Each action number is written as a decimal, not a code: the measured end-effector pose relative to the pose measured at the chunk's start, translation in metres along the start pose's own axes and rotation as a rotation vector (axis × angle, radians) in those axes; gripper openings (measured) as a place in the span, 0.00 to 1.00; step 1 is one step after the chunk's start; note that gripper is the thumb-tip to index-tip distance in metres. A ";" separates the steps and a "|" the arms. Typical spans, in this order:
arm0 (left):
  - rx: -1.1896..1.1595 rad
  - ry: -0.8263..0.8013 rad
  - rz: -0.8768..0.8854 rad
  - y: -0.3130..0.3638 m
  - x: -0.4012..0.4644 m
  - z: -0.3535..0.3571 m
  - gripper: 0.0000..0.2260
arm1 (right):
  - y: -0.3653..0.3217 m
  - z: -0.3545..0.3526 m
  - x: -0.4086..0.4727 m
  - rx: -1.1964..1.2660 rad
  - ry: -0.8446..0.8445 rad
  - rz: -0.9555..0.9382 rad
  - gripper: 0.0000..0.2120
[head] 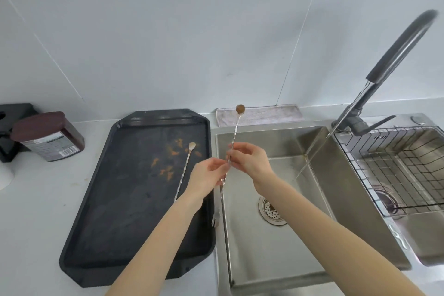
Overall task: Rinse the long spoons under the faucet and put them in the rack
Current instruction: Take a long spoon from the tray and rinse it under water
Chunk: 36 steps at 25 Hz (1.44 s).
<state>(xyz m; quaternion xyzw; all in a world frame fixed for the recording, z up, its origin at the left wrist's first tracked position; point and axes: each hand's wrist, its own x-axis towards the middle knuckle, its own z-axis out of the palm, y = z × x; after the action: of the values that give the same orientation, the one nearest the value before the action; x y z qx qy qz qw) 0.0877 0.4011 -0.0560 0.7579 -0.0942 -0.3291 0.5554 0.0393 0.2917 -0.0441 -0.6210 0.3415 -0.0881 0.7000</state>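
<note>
Both hands hold one long spoon (231, 151) by its twisted handle, above the left edge of the sink (276, 259). The left hand (207, 176) and right hand (249, 160) each pinch it with curled fingers. Its bowl is brown and dirty. Another spoon (185, 170) lies on the black tray (134, 269). Water runs from the faucet (394, 60). The wire rack (360, 166) sits on the right.

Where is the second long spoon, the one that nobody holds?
In the head view, the second long spoon lies on the right part of the black tray, left of the sink, beside the orange stains and partly under the left hand.
</note>
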 end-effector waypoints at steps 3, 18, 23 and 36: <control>0.021 -0.026 0.022 0.009 0.000 0.033 0.08 | -0.003 -0.033 -0.002 -0.028 0.024 -0.039 0.06; 0.001 -0.127 -0.011 0.027 0.015 0.190 0.05 | 0.009 -0.196 0.015 -0.107 0.063 -0.021 0.12; -0.005 -0.135 -0.050 0.026 0.026 0.224 0.07 | 0.017 -0.228 0.029 -0.153 0.041 -0.002 0.12; 0.007 -0.079 -0.034 0.032 0.035 0.252 0.10 | -0.023 -0.251 0.052 -0.177 -0.035 -0.142 0.06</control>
<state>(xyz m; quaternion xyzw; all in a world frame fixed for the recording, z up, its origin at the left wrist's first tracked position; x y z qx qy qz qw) -0.0306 0.1748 -0.0825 0.7475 -0.1042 -0.3681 0.5430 -0.0620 0.0547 -0.0407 -0.7046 0.2908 -0.0958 0.6402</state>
